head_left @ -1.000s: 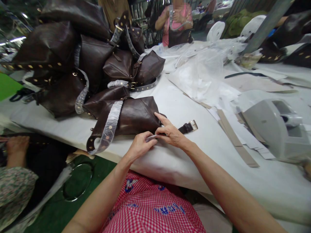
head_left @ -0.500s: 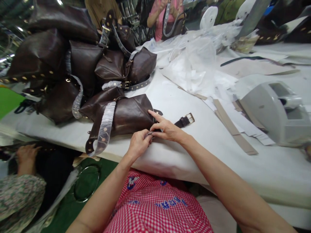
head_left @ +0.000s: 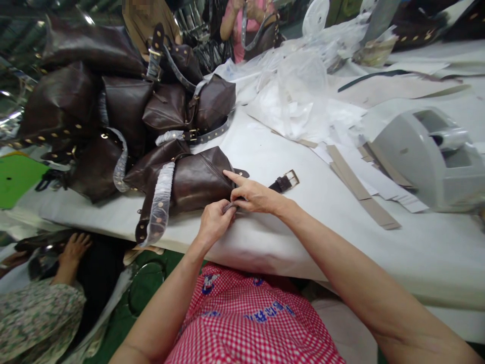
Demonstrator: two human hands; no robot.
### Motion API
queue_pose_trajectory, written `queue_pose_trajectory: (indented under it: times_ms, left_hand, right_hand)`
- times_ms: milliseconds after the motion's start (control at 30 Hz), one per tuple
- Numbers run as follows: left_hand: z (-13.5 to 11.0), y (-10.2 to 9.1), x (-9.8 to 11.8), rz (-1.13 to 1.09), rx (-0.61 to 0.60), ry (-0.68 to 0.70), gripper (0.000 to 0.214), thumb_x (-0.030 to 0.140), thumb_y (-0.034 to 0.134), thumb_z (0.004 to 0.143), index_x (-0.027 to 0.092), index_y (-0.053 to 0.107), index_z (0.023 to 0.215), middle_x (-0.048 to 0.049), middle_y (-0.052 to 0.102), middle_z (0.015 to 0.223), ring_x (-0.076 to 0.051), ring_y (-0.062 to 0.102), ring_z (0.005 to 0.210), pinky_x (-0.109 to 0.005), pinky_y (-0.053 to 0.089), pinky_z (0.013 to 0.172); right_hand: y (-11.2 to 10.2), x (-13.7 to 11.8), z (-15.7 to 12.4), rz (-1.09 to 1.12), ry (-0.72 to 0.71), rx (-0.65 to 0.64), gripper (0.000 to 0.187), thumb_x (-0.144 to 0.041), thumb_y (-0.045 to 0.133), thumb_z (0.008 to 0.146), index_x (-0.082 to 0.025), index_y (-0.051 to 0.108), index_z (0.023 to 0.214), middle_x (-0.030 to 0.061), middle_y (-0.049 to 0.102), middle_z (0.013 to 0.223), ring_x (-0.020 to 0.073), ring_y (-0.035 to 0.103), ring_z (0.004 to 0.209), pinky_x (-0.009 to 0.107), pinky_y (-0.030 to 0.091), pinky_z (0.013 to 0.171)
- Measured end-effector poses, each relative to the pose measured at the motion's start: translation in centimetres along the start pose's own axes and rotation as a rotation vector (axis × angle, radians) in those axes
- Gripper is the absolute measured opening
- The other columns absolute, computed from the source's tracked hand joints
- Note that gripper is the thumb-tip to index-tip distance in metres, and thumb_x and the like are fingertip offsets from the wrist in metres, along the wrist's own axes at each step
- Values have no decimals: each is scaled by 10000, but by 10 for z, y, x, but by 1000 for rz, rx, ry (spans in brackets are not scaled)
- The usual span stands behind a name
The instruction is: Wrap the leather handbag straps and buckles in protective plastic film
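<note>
A dark brown leather handbag (head_left: pixel 200 177) lies on its side at the table's front edge. My left hand (head_left: pixel 215 220) is closed in a pinch beside the bag's right end. Touching it, my right hand (head_left: pixel 253 194) pinches the same small dark strap (head_left: pixel 229 206), with its index finger stretched out against the bag. Most of what they grip is hidden by the fingers. A strap end with a gold buckle (head_left: pixel 291 180) sticks out to the right beyond my right hand. At the bag's left, a studded strap (head_left: pixel 161 202) is wrapped in clear plastic.
Several more brown bags (head_left: pixel 125 106) are piled at the left. Clear plastic bags (head_left: pixel 299 96) heap at the back, and card strips (head_left: pixel 364 192) lie by a grey tape dispenser (head_left: pixel 424 156). A co-worker's hand (head_left: pixel 74 253) is at lower left; other people stand behind the table.
The view has shifted slightly. Both my hands stay pinched at the bag's end with little movement. The co-worker's hand at lower left has moved to the right.
</note>
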State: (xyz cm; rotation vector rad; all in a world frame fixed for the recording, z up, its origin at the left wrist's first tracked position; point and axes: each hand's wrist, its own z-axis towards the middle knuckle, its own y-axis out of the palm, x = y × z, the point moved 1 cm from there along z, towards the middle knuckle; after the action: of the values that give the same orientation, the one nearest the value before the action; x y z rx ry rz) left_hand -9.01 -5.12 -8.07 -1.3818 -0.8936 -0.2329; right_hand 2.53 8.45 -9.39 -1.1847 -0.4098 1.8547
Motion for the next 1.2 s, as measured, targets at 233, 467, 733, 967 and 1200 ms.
queue_pose_trajectory:
  times_ms: [233, 467, 733, 967, 1200]
  left_hand:
    - [6, -5, 9, 51, -30, 27, 205, 293, 532, 818, 175, 636, 687, -10, 666, 613, -141, 589, 559, -229, 398, 559]
    - [2, -3, 9, 60, 2, 16, 218, 301, 523, 834, 176, 636, 696, -6, 668, 619, -137, 589, 559, -225, 391, 562]
    - [3, -1, 20, 175, -48, 27, 206, 203, 503, 823, 162, 706, 823, -14, 652, 622, -156, 591, 593, -241, 383, 592]
    - [10, 1, 8, 43, -112, 76, 197, 202, 512, 805, 137, 699, 810, -24, 655, 711, -151, 552, 644, -236, 364, 583]
    - [12, -3, 9, -508, -321, -264, 185, 321, 635, 713, 166, 534, 707, 90, 326, 523, -41, 230, 426, -205, 154, 428]
  right_hand:
    - [-4, 0, 4, -37, 18, -56, 170, -98, 534, 889, -124, 681, 807, 165, 286, 1579, 259, 440, 1371, 381, 411, 1108]
    - [-10, 2, 0, -51, -50, -79, 96, -74, 646, 789, -161, 684, 780, 107, 270, 1595, 279, 441, 1367, 396, 439, 1079]
    - [-5, 1, -4, -12, -19, -88, 210, 32, 525, 722, -148, 631, 744, 137, 207, 1610, 233, 637, 1133, 354, 529, 934]
    - [-2, 2, -12, 83, -10, -93, 334, 46, 482, 683, -151, 665, 881, 102, 230, 1607, 199, 608, 1165, 374, 474, 1036]
    - [-2, 3, -15, 129, -6, -113, 295, 42, 468, 710, -157, 664, 807, 62, 167, 1624, 215, 554, 1249, 423, 413, 1109]
